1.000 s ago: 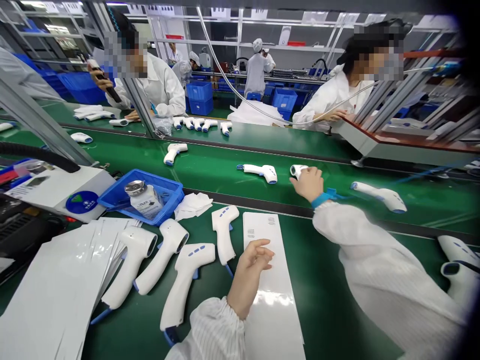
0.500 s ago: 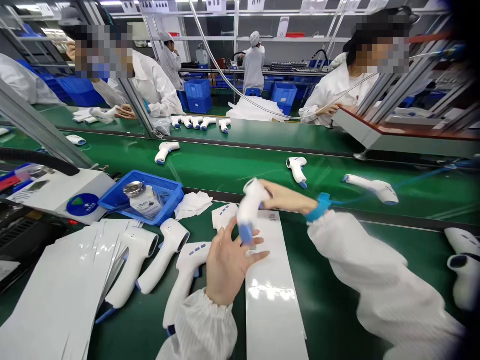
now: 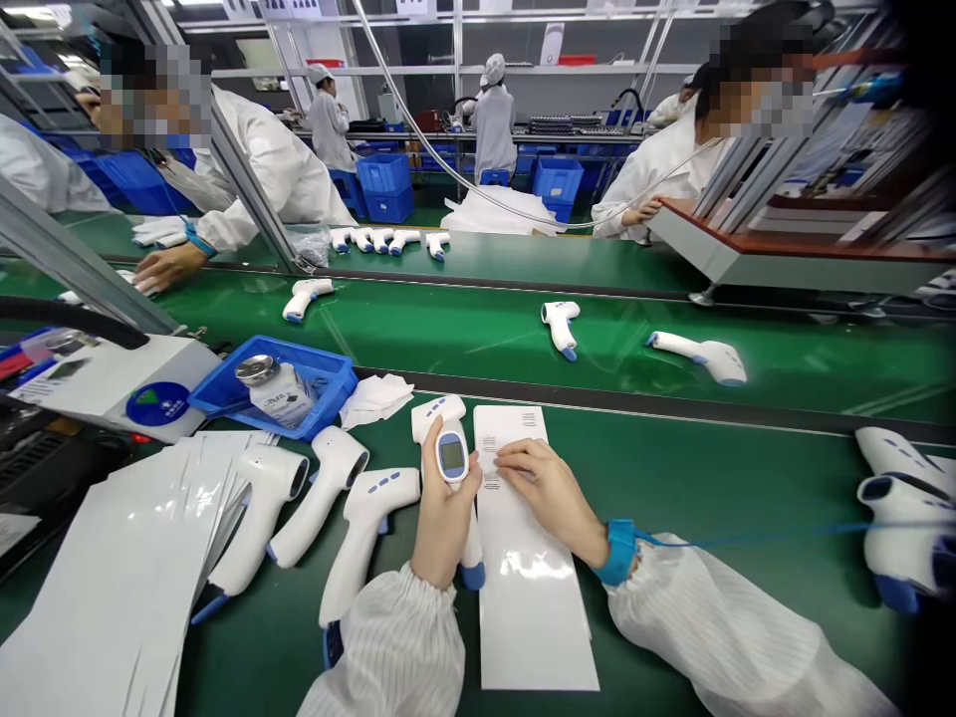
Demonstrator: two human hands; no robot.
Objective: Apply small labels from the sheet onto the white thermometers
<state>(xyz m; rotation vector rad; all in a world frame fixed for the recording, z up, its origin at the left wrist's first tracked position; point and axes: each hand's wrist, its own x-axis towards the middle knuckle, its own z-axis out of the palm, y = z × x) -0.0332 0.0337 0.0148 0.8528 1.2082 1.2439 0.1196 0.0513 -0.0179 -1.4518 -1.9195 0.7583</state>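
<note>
My left hand [image 3: 435, 533] is closed around a white and blue infrared thermometer [image 3: 452, 456], its small grey screen turned toward me. Beside it, my right hand [image 3: 549, 493] has its fingertips pinched together at the printed rows near the top of a long white sheet of labels [image 3: 530, 617]. Whatever is between those fingertips is too small to make out. Several more thermometers lie left of my left hand, among them one thermometer [image 3: 365, 538] close to my sleeve and another thermometer [image 3: 437, 406] just behind the held one.
A stack of white sheets [image 3: 112, 578] lies at the left. Behind it stands a blue tray [image 3: 336, 398] holding a bottle [image 3: 280, 388]. Thermometers lie on the green conveyor belt [image 3: 448, 329] and at the right edge. A co-worker's hand [image 3: 171, 267] reaches to the belt at far left.
The thermometer passed from my right hand into my left, which was open and now grips it. My right hand came down onto the label sheet. Items on the belt shifted left in view.
</note>
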